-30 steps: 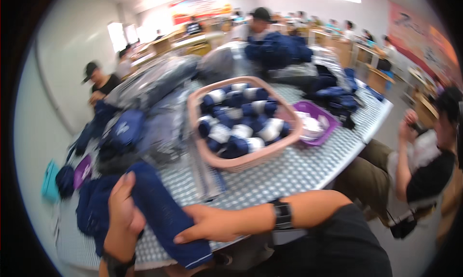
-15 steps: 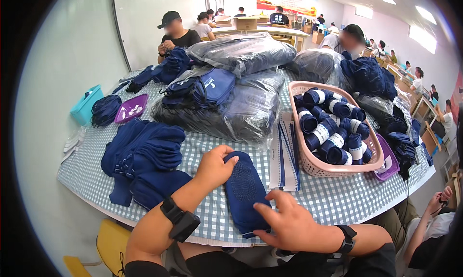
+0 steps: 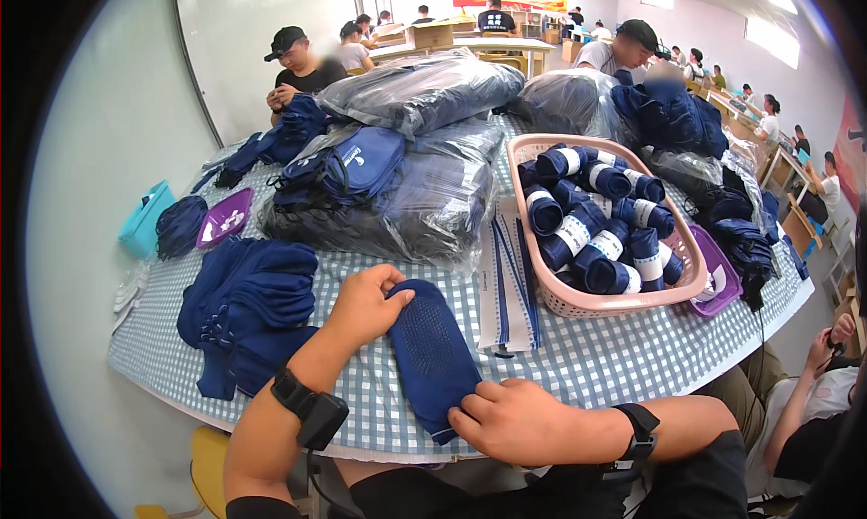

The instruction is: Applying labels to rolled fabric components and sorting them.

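Note:
A navy blue sock (image 3: 433, 349) with small grip dots on its face lies flat on the checked tablecloth in front of me. My left hand (image 3: 368, 300) pinches its far, rounded end between thumb and fingers. At the near end, my right hand (image 3: 515, 420) is closed on the sock's right edge, close to the cuff. To the left lies a pile of navy socks (image 3: 248, 293). Paper label strips (image 3: 508, 289) with blue bands rest just beyond the sock, beside a pink basket (image 3: 596, 304) that holds several rolled navy socks with white bands (image 3: 578, 234).
Plastic-wrapped bundles (image 3: 397, 194) are stacked mid-table, with a navy drawstring pouch (image 3: 357, 167) on top. A purple tray (image 3: 226, 216) and a turquoise bin (image 3: 146, 221) stand at far left. Another purple tray (image 3: 709, 275) sits right of the basket. Co-workers sit across the table and at my right.
My right hand has come down from hovering with spread fingers and closed on the sock's near end. My left hand keeps its pinch. The whole view has shifted slightly.

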The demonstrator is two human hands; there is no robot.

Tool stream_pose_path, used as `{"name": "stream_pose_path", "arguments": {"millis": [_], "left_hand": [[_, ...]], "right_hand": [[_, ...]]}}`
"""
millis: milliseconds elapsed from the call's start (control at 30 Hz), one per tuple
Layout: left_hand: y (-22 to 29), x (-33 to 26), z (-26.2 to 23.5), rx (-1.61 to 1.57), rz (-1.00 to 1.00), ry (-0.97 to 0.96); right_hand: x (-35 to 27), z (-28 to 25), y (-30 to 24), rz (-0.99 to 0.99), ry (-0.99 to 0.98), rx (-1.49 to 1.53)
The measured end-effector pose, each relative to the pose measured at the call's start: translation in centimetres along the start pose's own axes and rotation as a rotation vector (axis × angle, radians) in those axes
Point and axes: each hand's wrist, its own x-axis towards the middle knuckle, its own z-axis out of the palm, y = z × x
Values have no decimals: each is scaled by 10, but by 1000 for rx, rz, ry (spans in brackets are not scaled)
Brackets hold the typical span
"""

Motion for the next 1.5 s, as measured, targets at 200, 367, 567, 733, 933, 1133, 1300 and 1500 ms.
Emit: {"name": "stream_pose_path", "arguments": {"millis": [200,367,567,733,933,1133,1300,1500], "left_hand": [[-9,10,14,-126,35,50],[-17,6,21,110,171,107],[-12,7,19,212,148,57],[-7,5,17,273,170,59],[-6,4,18,275,224,89],[-2,1,19,373,311,164],[17,-3,11,363,497,280],[37,-52,-13,58,792,-140]], "right_hand": [[0,10,10,-102,187,46],[0,20,17,-93,239,126],[-5,19,22,-112,230,137],[-8,17,23,-99,251,116],[-8,15,22,-53,196,110],[-7,17,25,-86,130,122],[-3,19,30,-60,236,213],[-3,20,27,41,280,213]]}}
